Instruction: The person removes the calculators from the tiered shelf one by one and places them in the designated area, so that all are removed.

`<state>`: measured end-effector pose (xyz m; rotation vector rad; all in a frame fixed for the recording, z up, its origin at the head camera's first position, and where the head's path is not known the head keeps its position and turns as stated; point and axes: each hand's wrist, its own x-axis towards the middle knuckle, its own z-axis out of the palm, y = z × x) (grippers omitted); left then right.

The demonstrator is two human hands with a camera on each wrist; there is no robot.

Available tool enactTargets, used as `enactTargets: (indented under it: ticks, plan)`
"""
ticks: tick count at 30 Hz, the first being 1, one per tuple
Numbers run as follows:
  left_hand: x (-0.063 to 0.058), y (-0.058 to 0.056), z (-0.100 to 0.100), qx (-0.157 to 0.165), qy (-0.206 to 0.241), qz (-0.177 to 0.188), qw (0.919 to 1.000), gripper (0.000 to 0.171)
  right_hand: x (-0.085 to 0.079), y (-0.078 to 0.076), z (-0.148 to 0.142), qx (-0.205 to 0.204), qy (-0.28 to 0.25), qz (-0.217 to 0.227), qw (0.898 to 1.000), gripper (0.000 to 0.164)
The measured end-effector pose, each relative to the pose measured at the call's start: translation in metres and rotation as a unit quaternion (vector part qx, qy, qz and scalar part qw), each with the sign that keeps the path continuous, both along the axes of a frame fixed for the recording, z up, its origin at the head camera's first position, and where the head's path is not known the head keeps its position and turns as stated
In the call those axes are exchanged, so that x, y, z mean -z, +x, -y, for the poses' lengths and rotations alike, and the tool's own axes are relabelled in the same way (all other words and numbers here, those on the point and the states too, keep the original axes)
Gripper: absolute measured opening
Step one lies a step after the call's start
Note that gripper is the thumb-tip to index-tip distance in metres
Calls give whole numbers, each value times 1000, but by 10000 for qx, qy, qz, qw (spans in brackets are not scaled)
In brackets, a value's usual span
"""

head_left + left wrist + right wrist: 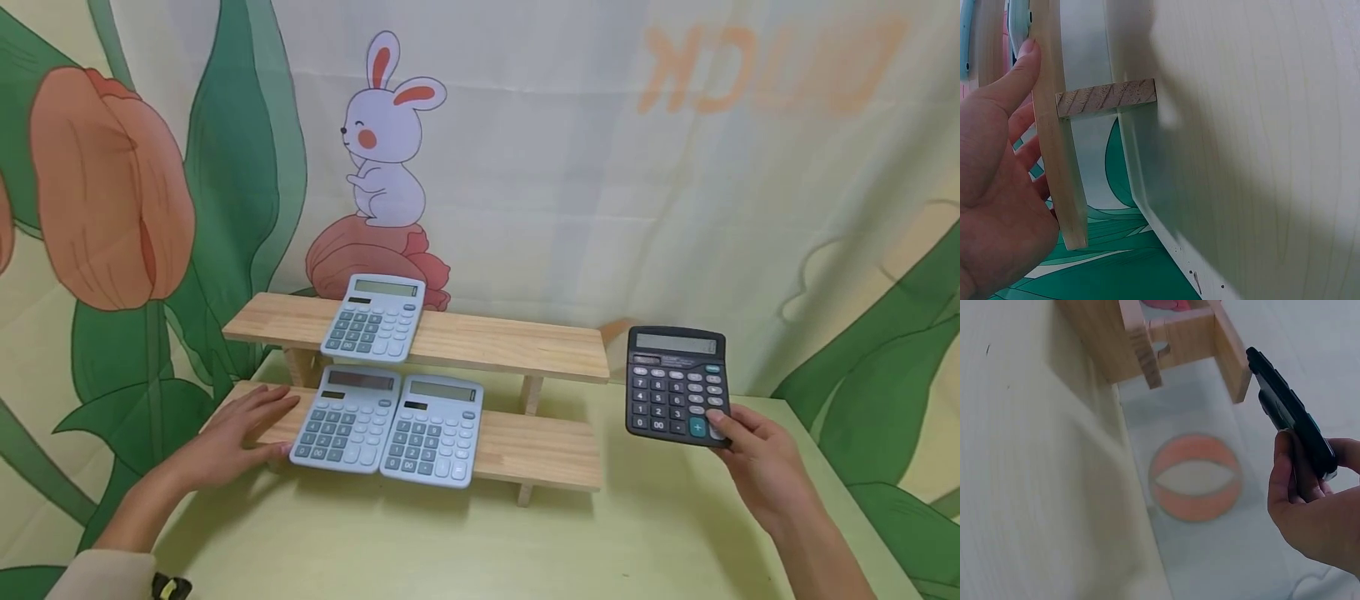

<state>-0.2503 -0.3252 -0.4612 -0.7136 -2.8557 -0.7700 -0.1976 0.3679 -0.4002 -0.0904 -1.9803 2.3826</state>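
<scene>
My right hand (768,467) pinches a black calculator (675,396) by its lower right corner, thumb on the keys and fingers behind. In the right wrist view the black calculator (1291,412) shows edge-on, held off the table. My left hand (232,437) lies at the left end of the lower shelf (536,450), fingers spread. Its thumb tip touches the lower left edge of a light blue calculator (348,417). Another light blue calculator (431,429) stands close beside that one on the lower shelf. A third light blue calculator (375,317) leans on the upper shelf (510,342).
The two-tier wooden rack stands on a pale green table (375,542). Behind it hangs a curtain (540,167) printed with a rabbit, tulips and leaves. A wooden support (1107,99) shows under the shelf in the left wrist view.
</scene>
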Motion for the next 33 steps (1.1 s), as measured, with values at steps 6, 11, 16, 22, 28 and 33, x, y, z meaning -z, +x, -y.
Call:
enactTargets:
  ticks: [6,11,16,22,28,33]
  plan:
    - [-5,-2,-5,-31,-118,164,9998,76,17,-10,-22,-140,-140,208,9996,14]
    - [-4,-3,-5,-42,-152,213,9996,76,38,-24,-28,-157,421,553,9975,33]
    - [-4,-4,-5,-70,-173,234,9996,76,59,-37,-32,-47,882,1210,9887,73]
    - [-6,-2,-5,-80,-161,227,9996,75,78,-48,-34,92,1008,1612,9817,75]
    - [-5,1,-2,-95,-159,241,9995,76,87,-53,-34,136,1319,1822,9743,79]
    - [-6,3,-2,-97,-135,237,9996,76,92,-55,-35,71,1524,1931,9692,80]
